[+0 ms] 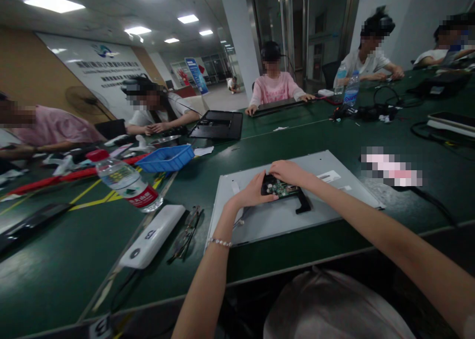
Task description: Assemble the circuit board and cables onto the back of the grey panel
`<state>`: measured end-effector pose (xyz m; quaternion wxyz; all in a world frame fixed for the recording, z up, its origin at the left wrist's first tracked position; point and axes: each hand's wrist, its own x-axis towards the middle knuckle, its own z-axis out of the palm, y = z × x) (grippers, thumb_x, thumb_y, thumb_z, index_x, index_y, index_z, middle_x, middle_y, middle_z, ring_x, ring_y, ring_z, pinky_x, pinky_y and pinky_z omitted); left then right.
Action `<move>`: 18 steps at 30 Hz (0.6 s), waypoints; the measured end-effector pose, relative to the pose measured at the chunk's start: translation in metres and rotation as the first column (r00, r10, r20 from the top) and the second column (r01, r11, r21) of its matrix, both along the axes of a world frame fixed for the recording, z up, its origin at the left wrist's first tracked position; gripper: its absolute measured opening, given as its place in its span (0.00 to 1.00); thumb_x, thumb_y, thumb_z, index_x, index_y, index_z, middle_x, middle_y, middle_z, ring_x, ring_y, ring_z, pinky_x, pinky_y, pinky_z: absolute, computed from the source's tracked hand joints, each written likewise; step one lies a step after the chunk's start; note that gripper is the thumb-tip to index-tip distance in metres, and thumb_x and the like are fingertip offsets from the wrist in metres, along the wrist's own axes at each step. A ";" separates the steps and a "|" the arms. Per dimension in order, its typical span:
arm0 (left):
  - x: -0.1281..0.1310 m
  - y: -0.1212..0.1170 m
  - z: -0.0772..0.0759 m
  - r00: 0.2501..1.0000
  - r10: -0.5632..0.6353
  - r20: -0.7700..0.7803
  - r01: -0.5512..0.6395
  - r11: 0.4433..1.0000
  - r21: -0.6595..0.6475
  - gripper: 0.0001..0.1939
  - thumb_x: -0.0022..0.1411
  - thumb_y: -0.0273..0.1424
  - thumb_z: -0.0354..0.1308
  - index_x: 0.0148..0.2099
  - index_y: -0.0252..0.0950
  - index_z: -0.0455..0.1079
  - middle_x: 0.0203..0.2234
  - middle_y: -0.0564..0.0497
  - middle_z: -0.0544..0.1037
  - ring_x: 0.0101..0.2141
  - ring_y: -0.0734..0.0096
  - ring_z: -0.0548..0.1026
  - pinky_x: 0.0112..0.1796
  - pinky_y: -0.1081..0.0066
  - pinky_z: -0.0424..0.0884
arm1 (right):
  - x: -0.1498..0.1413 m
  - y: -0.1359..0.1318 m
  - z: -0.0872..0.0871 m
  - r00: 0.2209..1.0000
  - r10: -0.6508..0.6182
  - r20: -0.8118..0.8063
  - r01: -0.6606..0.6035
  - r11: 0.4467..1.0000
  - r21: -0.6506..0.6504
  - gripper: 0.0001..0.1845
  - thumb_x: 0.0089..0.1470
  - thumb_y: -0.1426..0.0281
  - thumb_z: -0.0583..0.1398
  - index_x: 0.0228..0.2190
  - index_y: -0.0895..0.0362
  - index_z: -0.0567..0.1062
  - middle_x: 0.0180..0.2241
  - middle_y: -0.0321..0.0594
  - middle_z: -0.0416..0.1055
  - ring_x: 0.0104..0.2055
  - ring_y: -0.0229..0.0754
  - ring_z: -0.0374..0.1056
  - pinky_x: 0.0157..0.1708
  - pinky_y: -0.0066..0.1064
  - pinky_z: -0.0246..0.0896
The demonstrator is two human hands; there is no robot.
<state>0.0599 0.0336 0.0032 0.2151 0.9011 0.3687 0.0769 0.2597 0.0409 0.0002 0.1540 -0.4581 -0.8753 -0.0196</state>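
Note:
A green circuit board (285,189) in a black plastic frame (303,203) lies over a flat grey metal panel (256,225). My left hand (254,191) grips the left side of the board's frame, thumb along the near edge and fingers behind. At the far edge, my right hand (287,171) curls over the frame, its fingertips mostly hidden. The frame's black arm sticks out towards the near right. Thin cables (240,219) lie on the panel beside my left wrist. White labels (329,175) show on the panel's right part.
Left of the panel are glasses (185,235), a white power bank (154,236), a water bottle (128,180) and a blue tray (166,158). A blurred-out object (391,167) with a black cable lies to the right. Several people sit around the green table (237,153).

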 end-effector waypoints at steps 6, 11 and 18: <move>0.001 0.001 -0.001 0.995 -0.068 0.070 0.064 0.997 0.052 0.48 0.52 0.51 0.58 0.66 0.35 0.42 0.61 0.37 0.54 0.61 0.47 0.53 0.59 0.51 0.51 | -0.003 -0.006 0.003 1.000 0.005 -0.008 -0.005 1.000 -0.014 0.14 0.60 0.67 0.53 0.36 0.60 0.77 0.36 0.47 0.75 0.40 0.44 0.69 0.37 0.29 0.57; 0.001 0.001 0.002 0.997 -0.060 0.048 0.058 0.998 0.037 0.49 0.52 0.50 0.59 0.66 0.34 0.40 0.62 0.37 0.52 0.61 0.49 0.52 0.60 0.52 0.51 | 0.000 -0.004 0.004 0.985 -0.033 -0.170 0.023 0.998 -0.060 0.17 0.61 0.66 0.51 0.36 0.57 0.79 0.38 0.44 0.76 0.42 0.42 0.70 0.40 0.27 0.58; 0.001 0.000 0.002 0.996 -0.065 0.055 0.063 0.998 0.020 0.51 0.51 0.50 0.59 0.66 0.32 0.39 0.62 0.36 0.51 0.62 0.48 0.50 0.60 0.51 0.50 | 0.004 0.011 -0.009 0.925 -0.027 -0.378 -0.009 0.995 -0.095 0.13 0.55 0.70 0.57 0.39 0.58 0.79 0.39 0.42 0.77 0.41 0.41 0.71 0.43 0.26 0.60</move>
